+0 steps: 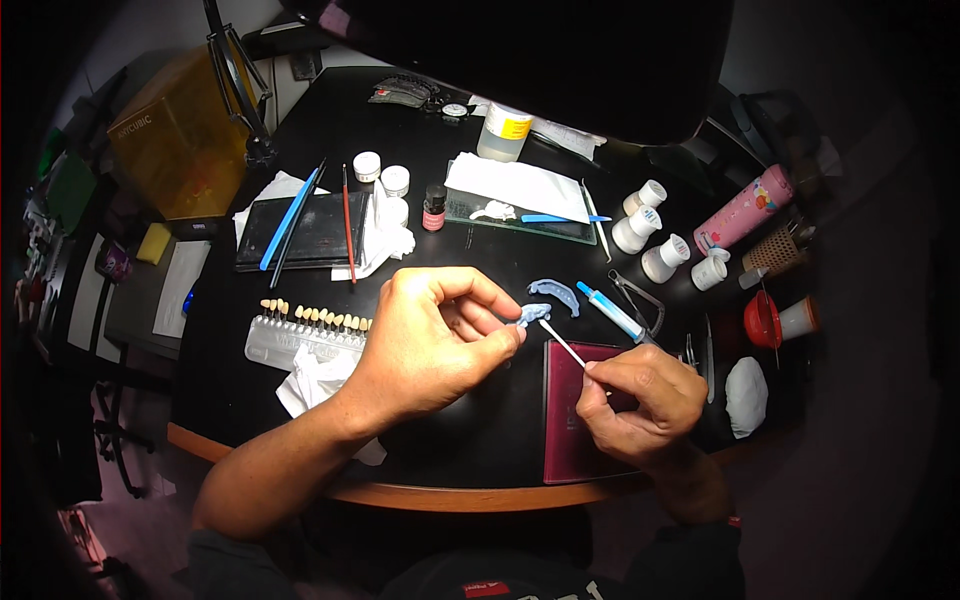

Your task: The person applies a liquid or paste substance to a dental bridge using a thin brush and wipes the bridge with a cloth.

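Note:
Between thumb and fingertips, my left hand pinches a small blue-grey dental piece above the desk. A thin white cotton swab is gripped in my right hand, its tip at the piece's near side, seemingly touching it. Just beyond lies a curved blue-grey dental arch piece. To its right is a blue-and-white syringe. Partly hidden behind my left wrist are a tooth shade guide and a crumpled white tissue.
Beneath my right hand is a dark red flat case. Several small white-capped bottles and a pink bottle stand at right. A glass slab lies at the back, a black palette with brushes at left. A dark lamp hangs overhead.

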The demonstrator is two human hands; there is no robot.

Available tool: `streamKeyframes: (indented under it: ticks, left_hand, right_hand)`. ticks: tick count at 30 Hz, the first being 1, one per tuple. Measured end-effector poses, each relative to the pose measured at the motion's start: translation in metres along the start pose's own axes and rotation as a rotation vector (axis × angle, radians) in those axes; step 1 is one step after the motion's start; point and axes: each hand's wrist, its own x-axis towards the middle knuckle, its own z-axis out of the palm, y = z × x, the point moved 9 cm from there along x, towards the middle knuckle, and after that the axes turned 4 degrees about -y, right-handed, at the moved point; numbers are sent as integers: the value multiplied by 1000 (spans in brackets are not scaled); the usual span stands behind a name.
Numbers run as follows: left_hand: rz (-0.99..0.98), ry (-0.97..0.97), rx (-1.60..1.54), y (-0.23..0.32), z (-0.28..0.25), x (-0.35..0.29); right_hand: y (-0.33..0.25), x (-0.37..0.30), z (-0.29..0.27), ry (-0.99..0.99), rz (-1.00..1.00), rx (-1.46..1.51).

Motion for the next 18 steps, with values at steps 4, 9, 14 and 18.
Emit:
streamKeyframes:
  ticks: [4,9,14,18]
  left_hand:
    - [-11,-23,4,0,2,0]
    - [-20,-12,-38,-2,2,0]
    - [-25,-43,17,-2,3,-1]
    - [-27,-51,0,0,3,-1]
  right_hand:
    - [0,0,0,-6,-3,9]
    - [2,0,3,7,-10,-1]
    - [0,0,4,-3,-13,-9]
    - [-1,-1,2,19,-33,-6]
